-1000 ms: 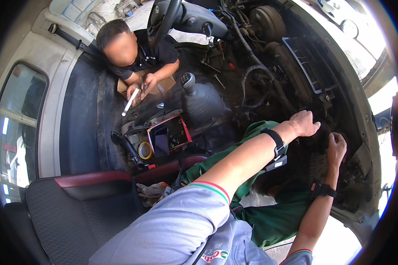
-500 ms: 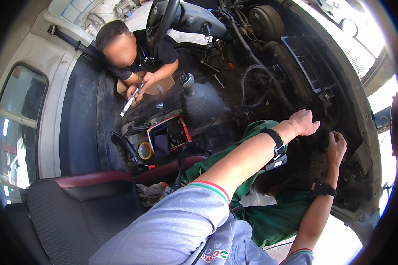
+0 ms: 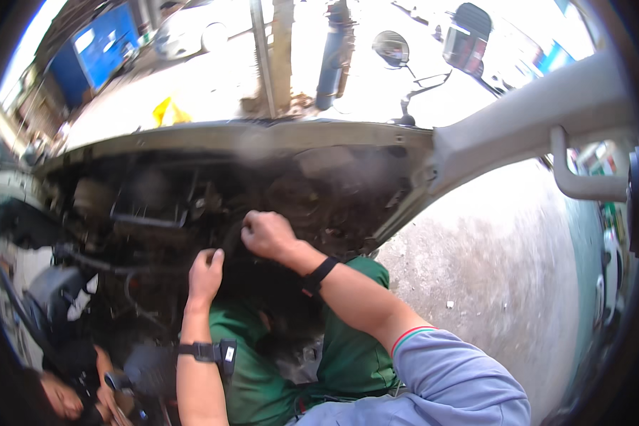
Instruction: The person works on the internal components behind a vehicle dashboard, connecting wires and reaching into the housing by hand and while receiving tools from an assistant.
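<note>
Dark, greasy metal parts and hoses of the stripped dashboard cavity [image 3: 192, 206] take both hands; the right hand [image 3: 266, 234] is clenched into a fist with its knuckles turned toward twelve o'clock, the fingers curled under and pressed against the grimy parts, though whether they grip anything inside the curl cannot be told; behind it the wrist carries a black band [image 3: 319, 273], and the bare forearm runs down toward five o'clock into a grey sleeve with a red-and-green striped cuff [image 3: 433, 362].

At about eight o'clock from that fist, close beside it, the left hand [image 3: 206, 273] reaches up with its back to the camera, the fingers bent over and hooked into the dark recess above; what they hold, if anything, is hidden; the forearm stands nearly upright, coming from six o'clock, and wears a black strap with a small boxy device [image 3: 209, 351] at the wrist.

Between and below the two arms crouches another person in a green shirt [image 3: 348, 355], dark-haired head tucked under the cavity; at seven o'clock, near the rim, a further person's hands [image 3: 85, 401] show beside dark loose parts; beyond the grey windscreen pillar with its grab handle [image 3: 582, 170] at two o'clock lies a sunlit concrete yard [image 3: 490, 270].
</note>
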Demonstrator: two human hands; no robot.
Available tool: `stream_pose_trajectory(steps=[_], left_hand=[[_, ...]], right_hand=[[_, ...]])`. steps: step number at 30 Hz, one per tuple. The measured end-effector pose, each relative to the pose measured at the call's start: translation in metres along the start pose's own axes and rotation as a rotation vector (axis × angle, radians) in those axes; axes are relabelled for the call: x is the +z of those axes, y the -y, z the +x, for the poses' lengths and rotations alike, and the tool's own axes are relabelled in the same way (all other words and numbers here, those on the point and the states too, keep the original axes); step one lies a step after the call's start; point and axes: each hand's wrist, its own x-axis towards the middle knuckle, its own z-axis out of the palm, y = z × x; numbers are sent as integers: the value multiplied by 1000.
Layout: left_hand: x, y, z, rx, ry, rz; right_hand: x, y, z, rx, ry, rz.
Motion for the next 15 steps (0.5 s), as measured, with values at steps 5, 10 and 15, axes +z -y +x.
stream_pose_trajectory(steps=[5,10,15], left_hand=[[9,-1,3,-67,42,-15],[11,-6,4,21,16,113],[5,-9,0,8,-2,147]], right_hand=[[-3,-3,-6,-38,48,-1],[0,-3,-9,-71,82,-14],[9,-2,-7,-139,51,-28]])
